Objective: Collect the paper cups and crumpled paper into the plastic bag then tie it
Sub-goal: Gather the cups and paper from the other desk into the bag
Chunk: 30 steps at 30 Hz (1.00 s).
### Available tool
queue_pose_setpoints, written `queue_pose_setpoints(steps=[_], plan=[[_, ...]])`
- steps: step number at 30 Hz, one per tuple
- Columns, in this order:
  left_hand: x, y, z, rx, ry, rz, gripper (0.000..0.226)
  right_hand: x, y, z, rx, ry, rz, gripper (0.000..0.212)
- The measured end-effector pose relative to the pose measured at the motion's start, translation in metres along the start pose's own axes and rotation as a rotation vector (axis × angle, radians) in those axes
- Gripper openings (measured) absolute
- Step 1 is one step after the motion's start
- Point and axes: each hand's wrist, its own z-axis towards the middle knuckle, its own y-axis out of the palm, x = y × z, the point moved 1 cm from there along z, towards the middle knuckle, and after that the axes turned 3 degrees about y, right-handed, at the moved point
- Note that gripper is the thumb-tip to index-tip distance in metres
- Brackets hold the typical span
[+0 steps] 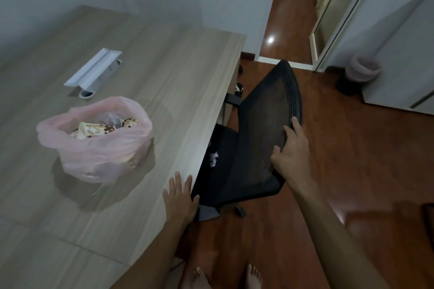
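The open pink bag (94, 145), with cups (94, 130) inside, stands on the desk (164, 77). At the desk's edge the left hand (179, 197) is laid flat, fingers straight. Beside the desk, the chair (258, 129) back is gripped by the right hand (291, 150).

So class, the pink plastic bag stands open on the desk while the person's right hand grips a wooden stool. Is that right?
Not quite. In the head view the pink plastic bag stands open on the desk, but the right hand grips a black mesh office chair, not a wooden stool.

a thin translucent pink plastic bag (98, 148) is seen on a matt wood-grain desk (178, 73); the floor (352, 159) is glossy wood.
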Motion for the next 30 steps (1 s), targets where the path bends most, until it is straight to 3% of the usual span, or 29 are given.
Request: queue_pose_setpoints(steps=[22,30], plan=[[0.006,0.002,0.0,0.011,-0.039,0.034,0.074,0.081,-0.057,-0.013,0.078,0.078,-0.039,0.056],[0.031,-0.004,0.007,0.03,-0.193,-0.086,0.069,0.103,-0.08,-0.014,0.071,0.093,-0.033,0.056]])
